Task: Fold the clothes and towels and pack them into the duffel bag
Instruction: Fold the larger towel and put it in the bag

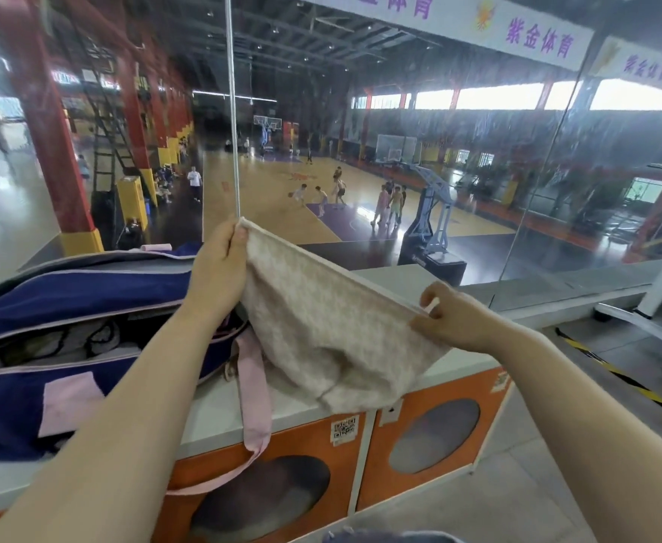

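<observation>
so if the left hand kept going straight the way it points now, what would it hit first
Most likely the glass pane. The left hand points up and away, pinching one top corner of the beige towel, and nothing shows between it and the glass. Depth is hard to judge, so the gap is uncertain.

Grey cabinet top [380, 274] w/ navy duffel bag [66, 291] sitting on left.
</observation>
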